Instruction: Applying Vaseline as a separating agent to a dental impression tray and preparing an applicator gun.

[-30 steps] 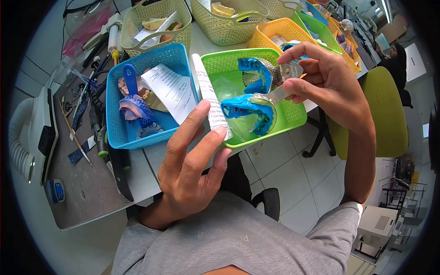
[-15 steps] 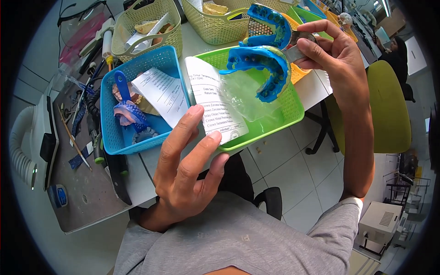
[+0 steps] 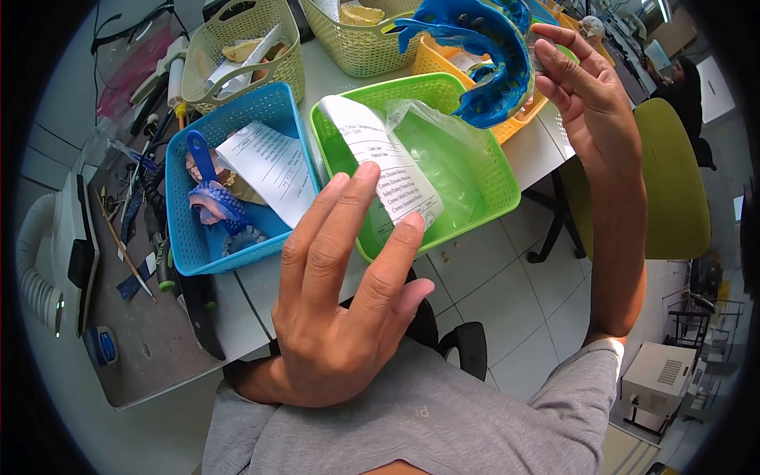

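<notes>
My right hand (image 3: pixel 590 91) pinches the blue-filled impression trays (image 3: pixel 507 75), now lifted higher, above the far-right corner of the green basket (image 3: pixel 507 176). My left hand (image 3: pixel 340 317) spreads over the paper slip (image 3: pixel 384 154) inside it, contact unclear. That lift uncovers more of the basket's clear bag (image 3: pixel 435 146). Left of it sits a blue basket (image 3: pixel 180 233).

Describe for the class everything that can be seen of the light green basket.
The light green basket is rectangular with rounded corners and perforated, plastic-looking walls under a smooth rim. It stands upright beside the blue basket, its near side apparently jutting past the table. A curled printed paper sits in its left part, next to a crumpled clear bag. The left hand hides part of its near side; whether they touch is unclear.
</notes>
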Demonstrator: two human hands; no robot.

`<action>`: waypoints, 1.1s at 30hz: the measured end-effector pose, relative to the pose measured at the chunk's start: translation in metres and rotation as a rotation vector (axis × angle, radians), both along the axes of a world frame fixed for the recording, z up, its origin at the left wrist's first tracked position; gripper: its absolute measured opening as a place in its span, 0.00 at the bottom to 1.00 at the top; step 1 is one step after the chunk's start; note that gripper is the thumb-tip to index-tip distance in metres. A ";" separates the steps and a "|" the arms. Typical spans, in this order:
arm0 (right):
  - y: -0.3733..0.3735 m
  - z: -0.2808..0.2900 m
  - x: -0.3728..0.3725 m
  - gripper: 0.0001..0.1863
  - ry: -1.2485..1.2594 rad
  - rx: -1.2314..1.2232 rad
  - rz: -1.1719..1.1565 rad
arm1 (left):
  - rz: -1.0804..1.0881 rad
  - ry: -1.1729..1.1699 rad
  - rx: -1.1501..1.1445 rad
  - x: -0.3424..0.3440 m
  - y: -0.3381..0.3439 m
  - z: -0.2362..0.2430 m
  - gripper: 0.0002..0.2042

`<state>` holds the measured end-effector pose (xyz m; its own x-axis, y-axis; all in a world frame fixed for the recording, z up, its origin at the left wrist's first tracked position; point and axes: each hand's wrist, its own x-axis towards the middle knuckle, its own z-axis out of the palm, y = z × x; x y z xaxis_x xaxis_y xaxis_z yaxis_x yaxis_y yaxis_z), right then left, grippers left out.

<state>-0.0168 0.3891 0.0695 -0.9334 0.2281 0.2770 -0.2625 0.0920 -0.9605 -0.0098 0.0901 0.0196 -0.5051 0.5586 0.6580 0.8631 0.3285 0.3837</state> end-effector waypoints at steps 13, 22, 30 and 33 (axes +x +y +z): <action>0.000 0.000 0.002 0.18 0.043 -0.108 0.025 | 0.082 0.069 -0.043 -0.004 0.000 0.016 0.13; 0.010 0.001 0.009 0.18 0.032 -0.180 0.030 | 0.030 0.013 0.340 -0.006 -0.021 0.041 0.15; 0.012 0.004 0.008 0.17 0.077 -0.271 0.073 | 0.200 0.132 0.562 -0.013 -0.024 0.046 0.18; 0.017 0.006 0.013 0.16 0.101 -0.310 0.053 | 0.166 0.010 0.535 -0.014 -0.018 0.039 0.17</action>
